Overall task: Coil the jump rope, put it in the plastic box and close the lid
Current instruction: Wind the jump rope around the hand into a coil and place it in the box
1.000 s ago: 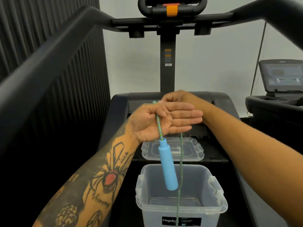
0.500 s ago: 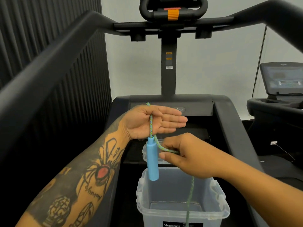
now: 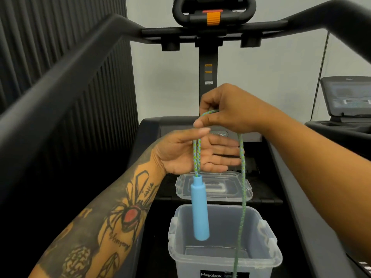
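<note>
Coiling step, early on. Left hand [image 3: 192,155] flat, fingers straight and together, green-blue braided jump rope [image 3: 243,177] draped over palm, blue handle [image 3: 199,209] dangling above open clear plastic box [image 3: 176,249]. Right hand [image 3: 226,109] pinching rope loop on top. Next I'd guess another wrap round palm. Clear lid [image 3: 213,187] lying behind box.

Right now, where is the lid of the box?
The lid lies flat on the treadmill just beyond the open plastic box, under the left hand.

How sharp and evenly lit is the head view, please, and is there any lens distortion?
Head view: the left hand, right hand and rope are fairly sharp; the treadmill rail bows from wide-angle distortion; the left side is dark, the wall evenly bright; soft glare on the box rim.
</note>
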Motion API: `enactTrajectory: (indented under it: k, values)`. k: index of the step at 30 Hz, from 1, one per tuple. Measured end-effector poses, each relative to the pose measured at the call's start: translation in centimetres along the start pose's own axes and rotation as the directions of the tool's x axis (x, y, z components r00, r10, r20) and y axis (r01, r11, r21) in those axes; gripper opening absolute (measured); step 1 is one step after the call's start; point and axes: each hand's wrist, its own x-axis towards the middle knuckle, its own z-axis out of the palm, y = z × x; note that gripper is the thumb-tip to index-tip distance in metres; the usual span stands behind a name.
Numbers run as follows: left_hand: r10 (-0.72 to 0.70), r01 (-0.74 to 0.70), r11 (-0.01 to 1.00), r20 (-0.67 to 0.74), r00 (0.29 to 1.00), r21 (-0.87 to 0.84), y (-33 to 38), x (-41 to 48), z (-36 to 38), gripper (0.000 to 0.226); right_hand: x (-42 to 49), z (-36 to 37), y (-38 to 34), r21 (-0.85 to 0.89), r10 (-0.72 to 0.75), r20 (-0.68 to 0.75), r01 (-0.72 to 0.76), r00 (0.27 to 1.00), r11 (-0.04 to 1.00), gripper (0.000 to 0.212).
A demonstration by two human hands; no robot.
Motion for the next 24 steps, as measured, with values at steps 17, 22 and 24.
enactTrajectory:
  k: [17,22,24]
  values:
    - [-0.004,0.008,0.995,0.042,0.999,-0.104,0.0,0.3,0.5,0.06,0.5,2.0,3.5,0.337,0.055,-0.065,-0.03,0.996,0.941,0.013]
    - [0.049,-0.045,0.995,0.032,0.998,-0.093,0.1,0.6,0.3,0.057,-1.5,4.8,4.5,0.549,0.148,0.137,-0.199,0.979,0.812,0.038]
    - [0.069,-0.069,0.994,0.002,0.998,-0.08,0.2,0.7,0.1,0.058,-3.2,6.8,4.7,0.521,0.204,0.224,-0.294,0.953,0.801,0.045]
